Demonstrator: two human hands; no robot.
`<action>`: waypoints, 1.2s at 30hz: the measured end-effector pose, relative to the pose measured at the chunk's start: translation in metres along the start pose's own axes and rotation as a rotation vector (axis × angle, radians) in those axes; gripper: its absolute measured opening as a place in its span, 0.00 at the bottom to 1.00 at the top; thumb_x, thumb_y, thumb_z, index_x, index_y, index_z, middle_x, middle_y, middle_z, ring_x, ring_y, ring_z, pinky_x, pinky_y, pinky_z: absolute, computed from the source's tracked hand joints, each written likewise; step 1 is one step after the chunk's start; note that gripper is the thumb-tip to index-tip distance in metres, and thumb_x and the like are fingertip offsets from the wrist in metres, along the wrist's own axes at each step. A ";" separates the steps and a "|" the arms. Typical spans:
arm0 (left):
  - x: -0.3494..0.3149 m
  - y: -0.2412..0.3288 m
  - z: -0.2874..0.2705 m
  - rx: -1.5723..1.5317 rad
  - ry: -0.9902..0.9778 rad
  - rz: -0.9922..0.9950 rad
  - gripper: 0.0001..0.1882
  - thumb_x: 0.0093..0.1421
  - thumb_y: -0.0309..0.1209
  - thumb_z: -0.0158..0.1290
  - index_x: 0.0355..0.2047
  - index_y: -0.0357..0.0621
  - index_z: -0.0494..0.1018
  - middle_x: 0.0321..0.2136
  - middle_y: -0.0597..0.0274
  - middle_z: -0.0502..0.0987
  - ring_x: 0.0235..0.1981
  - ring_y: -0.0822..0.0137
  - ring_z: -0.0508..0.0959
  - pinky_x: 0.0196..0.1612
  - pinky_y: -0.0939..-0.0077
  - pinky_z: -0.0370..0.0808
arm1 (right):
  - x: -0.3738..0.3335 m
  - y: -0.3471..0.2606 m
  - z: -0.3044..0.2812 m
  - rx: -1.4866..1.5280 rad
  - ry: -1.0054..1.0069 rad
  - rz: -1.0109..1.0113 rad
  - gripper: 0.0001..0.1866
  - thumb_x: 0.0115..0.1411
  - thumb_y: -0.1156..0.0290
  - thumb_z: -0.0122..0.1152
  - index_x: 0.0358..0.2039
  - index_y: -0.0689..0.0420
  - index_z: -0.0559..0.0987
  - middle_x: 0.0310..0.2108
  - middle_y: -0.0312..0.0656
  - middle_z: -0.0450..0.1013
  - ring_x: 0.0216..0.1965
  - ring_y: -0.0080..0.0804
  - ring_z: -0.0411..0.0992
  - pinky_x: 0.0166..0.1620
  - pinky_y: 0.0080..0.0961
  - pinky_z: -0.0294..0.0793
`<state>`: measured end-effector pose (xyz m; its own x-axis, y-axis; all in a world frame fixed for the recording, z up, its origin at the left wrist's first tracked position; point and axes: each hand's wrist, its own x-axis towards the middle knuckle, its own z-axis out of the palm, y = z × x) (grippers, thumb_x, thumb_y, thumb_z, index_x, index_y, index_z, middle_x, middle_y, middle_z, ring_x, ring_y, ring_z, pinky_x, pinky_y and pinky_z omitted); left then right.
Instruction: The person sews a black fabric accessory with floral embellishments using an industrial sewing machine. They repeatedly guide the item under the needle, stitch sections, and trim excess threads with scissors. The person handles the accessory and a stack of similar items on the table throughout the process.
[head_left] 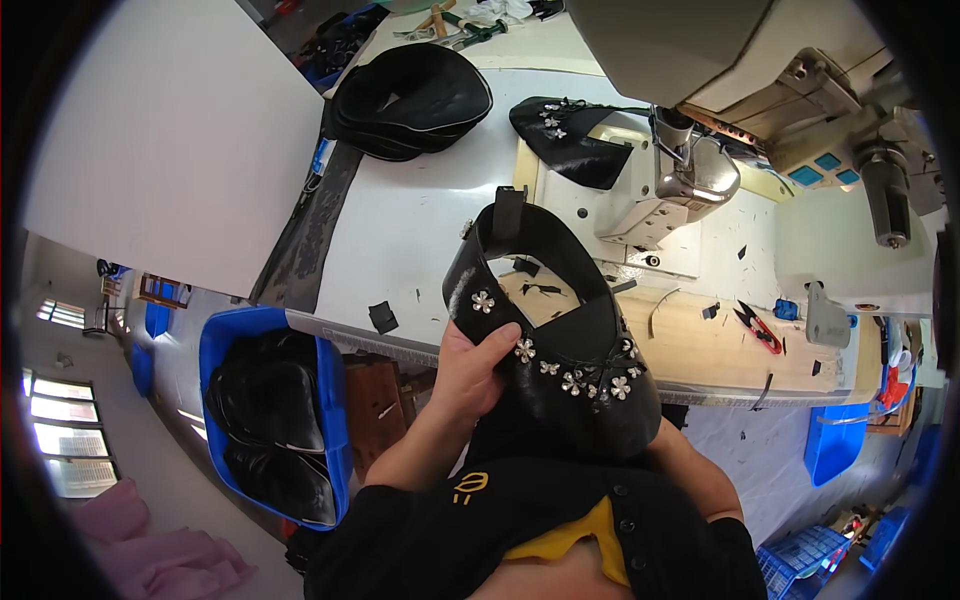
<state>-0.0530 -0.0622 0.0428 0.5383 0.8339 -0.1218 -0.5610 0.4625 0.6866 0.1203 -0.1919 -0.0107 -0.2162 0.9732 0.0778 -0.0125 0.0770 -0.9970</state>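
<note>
In front of my chest is a black shoe upper (560,400), decorated with several silver flower ornaments around its opening. A short black strap (508,212) sticks up at its far end. My left hand (472,368) is closed on the upper's left side, thumb on top beside a flower. Of my right arm only the forearm shows; the upper hides the hand, so its grip cannot be seen. Beyond, a second black upper with flowers (590,158) lies by the arm of a sewing machine (690,180).
Stacked black shoe parts (415,95) lie at the far left of the table (375,230). Red-handled thread snips (760,328) and black scraps are on the right. A blue bin (338,420) of black uppers stands at left; a hammer (437,20) lies at the back.
</note>
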 end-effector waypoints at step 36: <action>0.005 -0.007 -0.012 -0.155 0.021 -0.126 0.19 0.66 0.29 0.49 0.56 0.39 0.66 0.51 0.55 0.75 0.51 0.60 0.76 0.55 0.62 0.74 | -0.026 0.018 0.012 -0.994 0.076 -0.287 0.25 0.60 0.63 0.55 0.58 0.58 0.71 0.57 0.48 0.68 0.58 0.47 0.66 0.62 0.44 0.61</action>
<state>-0.0539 -0.0577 0.0291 0.5979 0.7718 -0.2164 -0.5807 0.6031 0.5469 0.1141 -0.2187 -0.0312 -0.2698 0.8987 0.3459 0.7646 0.4183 -0.4904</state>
